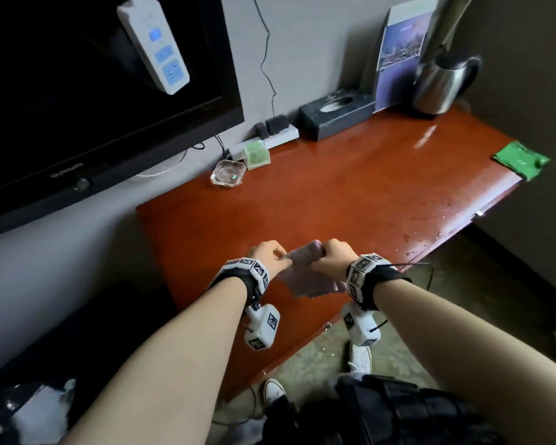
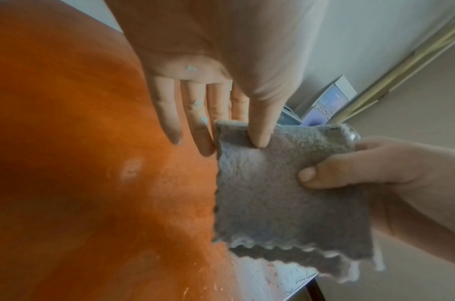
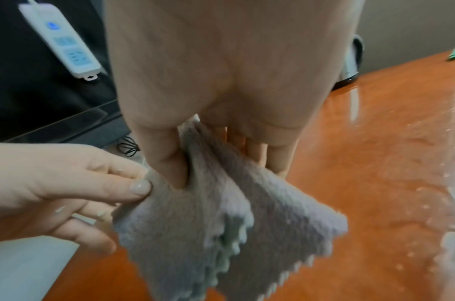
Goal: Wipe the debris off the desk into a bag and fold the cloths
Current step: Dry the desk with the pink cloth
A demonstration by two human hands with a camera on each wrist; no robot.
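A folded grey cloth (image 1: 305, 277) hangs above the near left part of the red-brown desk (image 1: 334, 187). My left hand (image 1: 270, 256) pinches its top left corner and my right hand (image 1: 333, 256) grips its top right edge. In the left wrist view the thumb of my left hand (image 2: 247, 130) presses on the cloth (image 2: 285, 203), and the right hand (image 2: 350, 169) holds the other side. The right wrist view shows the right hand (image 3: 195, 163) with the cloth (image 3: 195, 234) between thumb and fingers. White debris (image 1: 430, 232) lies near the desk's right front edge. A green cloth (image 1: 520, 160) lies at the far right corner.
Along the wall stand a glass ashtray (image 1: 228, 173), a small green box (image 1: 256, 154), a power strip (image 1: 270, 139), a dark tissue box (image 1: 334, 115), a brochure (image 1: 398, 56) and a steel kettle (image 1: 443, 81). A TV (image 1: 93, 85) hangs at the left. Something dark and shiny (image 1: 29, 409) lies on the floor at the lower left.
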